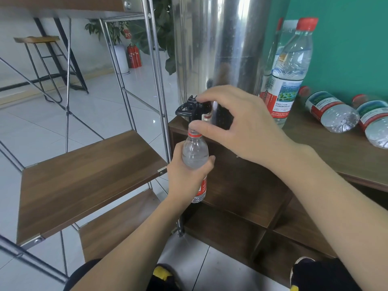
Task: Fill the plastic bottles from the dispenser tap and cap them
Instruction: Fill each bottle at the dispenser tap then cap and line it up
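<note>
head: left hand around bottle

I see the clear bottle in hand with a red neck ring and a red and white label. The tap is glossy black against the mirror-bright silver dispenser. The upright bottle wears a red cap and a label of white, red and a green landscape print; the two lying bottles match it. The wall is teal green. The cabinet and the rack shelf are dark brown woodgrain. The floor tiles are glossy white with dark grout.
</note>
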{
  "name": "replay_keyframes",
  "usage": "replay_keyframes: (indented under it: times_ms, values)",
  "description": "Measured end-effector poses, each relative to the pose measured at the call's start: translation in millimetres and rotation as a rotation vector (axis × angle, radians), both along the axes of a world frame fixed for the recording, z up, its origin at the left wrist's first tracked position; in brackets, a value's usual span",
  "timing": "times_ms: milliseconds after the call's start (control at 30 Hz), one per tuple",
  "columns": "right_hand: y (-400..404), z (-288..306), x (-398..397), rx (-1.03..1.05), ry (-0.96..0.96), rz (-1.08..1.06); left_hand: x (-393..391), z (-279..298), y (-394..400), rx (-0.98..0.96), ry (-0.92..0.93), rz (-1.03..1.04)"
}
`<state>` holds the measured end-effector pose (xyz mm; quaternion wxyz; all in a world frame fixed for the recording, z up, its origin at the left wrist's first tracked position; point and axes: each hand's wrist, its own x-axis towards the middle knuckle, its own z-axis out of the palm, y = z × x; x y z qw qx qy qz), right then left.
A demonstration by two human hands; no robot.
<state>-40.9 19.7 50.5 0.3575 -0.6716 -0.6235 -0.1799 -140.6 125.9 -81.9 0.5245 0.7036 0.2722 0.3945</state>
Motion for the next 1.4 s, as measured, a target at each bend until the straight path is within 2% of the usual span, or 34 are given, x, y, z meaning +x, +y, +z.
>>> replay_keyframes:
  times_ms: [233, 967, 1400]
  values:
    - [19, 11, -6, -0.008, -0.079, 0.054, 0, -1, 1, -0.007, -0.006, 0.006]
    - [21, 19, -12, 0.001, -0.254, -0.018, 0, 1, 1, -0.01, 0.004, 0.004]
    - [21, 15, -8, 0.039, -0.254, 0.013, -1, 1, 1, -0.006, 0.017, -0.009]
